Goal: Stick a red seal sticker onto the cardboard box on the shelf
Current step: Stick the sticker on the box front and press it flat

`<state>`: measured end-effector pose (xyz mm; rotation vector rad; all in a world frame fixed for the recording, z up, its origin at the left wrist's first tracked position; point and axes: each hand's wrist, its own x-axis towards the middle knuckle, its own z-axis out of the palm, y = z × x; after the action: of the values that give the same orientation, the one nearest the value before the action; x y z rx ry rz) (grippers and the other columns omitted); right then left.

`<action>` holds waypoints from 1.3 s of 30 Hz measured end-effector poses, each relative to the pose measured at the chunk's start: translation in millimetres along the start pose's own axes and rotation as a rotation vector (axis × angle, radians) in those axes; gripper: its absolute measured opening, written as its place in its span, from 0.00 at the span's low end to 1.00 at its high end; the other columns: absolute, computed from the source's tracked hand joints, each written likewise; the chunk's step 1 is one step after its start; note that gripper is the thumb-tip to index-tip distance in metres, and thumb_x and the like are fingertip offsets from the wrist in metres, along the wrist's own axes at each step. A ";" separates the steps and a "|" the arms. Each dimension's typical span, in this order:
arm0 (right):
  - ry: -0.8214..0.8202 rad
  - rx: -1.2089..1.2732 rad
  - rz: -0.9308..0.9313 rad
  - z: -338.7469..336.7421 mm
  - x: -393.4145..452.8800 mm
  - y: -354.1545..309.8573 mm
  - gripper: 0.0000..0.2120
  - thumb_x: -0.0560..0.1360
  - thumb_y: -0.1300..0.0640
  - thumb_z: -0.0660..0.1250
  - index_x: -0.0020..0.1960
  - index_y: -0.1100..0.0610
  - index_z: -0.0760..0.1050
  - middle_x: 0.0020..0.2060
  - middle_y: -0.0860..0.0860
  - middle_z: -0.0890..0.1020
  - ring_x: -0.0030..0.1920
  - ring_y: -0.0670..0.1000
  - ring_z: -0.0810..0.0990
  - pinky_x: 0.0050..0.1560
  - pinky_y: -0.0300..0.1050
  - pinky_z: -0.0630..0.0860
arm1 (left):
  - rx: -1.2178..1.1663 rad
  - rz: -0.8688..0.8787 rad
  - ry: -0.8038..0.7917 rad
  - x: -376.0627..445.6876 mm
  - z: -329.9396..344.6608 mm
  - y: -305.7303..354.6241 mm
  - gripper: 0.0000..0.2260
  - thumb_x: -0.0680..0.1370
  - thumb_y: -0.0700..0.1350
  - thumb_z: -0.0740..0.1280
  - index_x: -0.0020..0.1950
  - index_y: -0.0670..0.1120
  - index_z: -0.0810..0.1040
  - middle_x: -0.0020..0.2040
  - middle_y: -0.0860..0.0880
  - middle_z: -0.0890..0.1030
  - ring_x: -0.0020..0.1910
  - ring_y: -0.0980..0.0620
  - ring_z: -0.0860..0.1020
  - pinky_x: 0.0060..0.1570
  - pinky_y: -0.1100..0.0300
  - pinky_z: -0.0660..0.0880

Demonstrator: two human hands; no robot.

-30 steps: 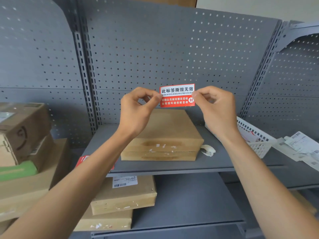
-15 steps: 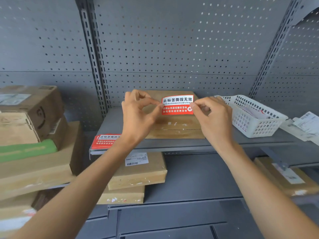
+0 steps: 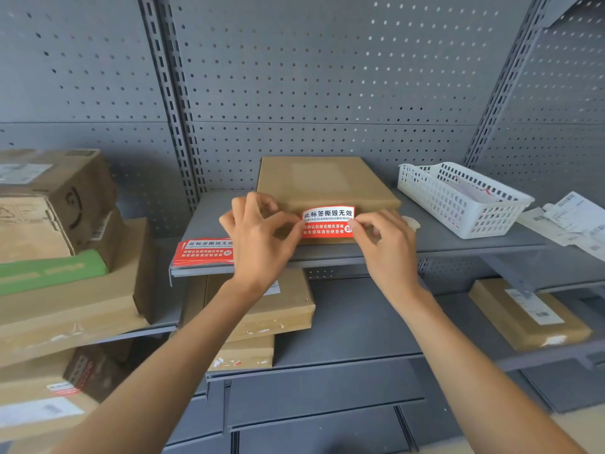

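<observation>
A flat brown cardboard box (image 3: pixel 324 181) lies on the grey middle shelf (image 3: pixel 458 247). A red and white seal sticker (image 3: pixel 327 221) with black and white print sits over the box's front top edge, its white half bending onto the top and its red half down the front face. My left hand (image 3: pixel 258 237) pinches the sticker's left end. My right hand (image 3: pixel 386 244) pinches its right end. I cannot tell whether the sticker touches the cardboard.
A stack of red seal stickers (image 3: pixel 204 252) lies at the shelf's left front corner. A white plastic basket (image 3: pixel 458 198) stands to the right of the box, loose papers (image 3: pixel 573 221) beyond it. More cardboard boxes (image 3: pixel 55 204) fill the left shelves and the lower shelf (image 3: pixel 278 309).
Both hands have carried the sticker down from in front of the pegboard to the box's front top edge. The view has tilted down and closer to the shelf.
</observation>
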<state>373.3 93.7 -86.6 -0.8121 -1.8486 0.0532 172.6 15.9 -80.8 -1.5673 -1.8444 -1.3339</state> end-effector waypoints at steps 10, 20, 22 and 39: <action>-0.013 0.016 0.042 10.4 -11.8 4.7 0.07 0.77 0.58 0.73 0.41 0.57 0.80 0.35 0.49 0.81 0.38 0.51 0.74 0.42 0.52 0.74 | 0.044 -0.024 -0.001 -8.2 7.5 -2.2 0.07 0.75 0.53 0.75 0.42 0.52 0.87 0.49 0.48 0.73 0.54 0.46 0.67 0.51 0.53 0.57; -0.009 0.024 0.065 13.7 -10.3 4.2 0.07 0.77 0.59 0.74 0.40 0.58 0.79 0.35 0.47 0.80 0.38 0.51 0.76 0.42 0.56 0.76 | 0.015 -0.042 0.010 -6.5 10.8 -0.5 0.06 0.76 0.52 0.75 0.43 0.51 0.87 0.48 0.48 0.73 0.53 0.47 0.67 0.50 0.53 0.59; -0.007 0.027 0.071 14.5 -9.6 4.9 0.08 0.77 0.58 0.73 0.40 0.57 0.79 0.35 0.47 0.80 0.38 0.52 0.76 0.42 0.57 0.76 | 0.013 -0.047 0.009 -6.4 11.0 0.1 0.07 0.76 0.53 0.75 0.43 0.51 0.87 0.48 0.49 0.73 0.53 0.48 0.67 0.50 0.53 0.59; -0.022 0.009 0.103 19.1 -8.2 7.7 0.09 0.78 0.56 0.72 0.40 0.55 0.78 0.34 0.47 0.81 0.37 0.51 0.77 0.44 0.60 0.76 | 0.001 -0.050 0.001 -6.1 13.2 -1.6 0.07 0.75 0.53 0.75 0.43 0.50 0.87 0.46 0.51 0.74 0.52 0.47 0.69 0.50 0.49 0.63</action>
<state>362.7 101.3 -104.6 -0.9040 -1.8250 0.1364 176.7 23.6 -92.6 -1.5292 -1.8954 -1.3553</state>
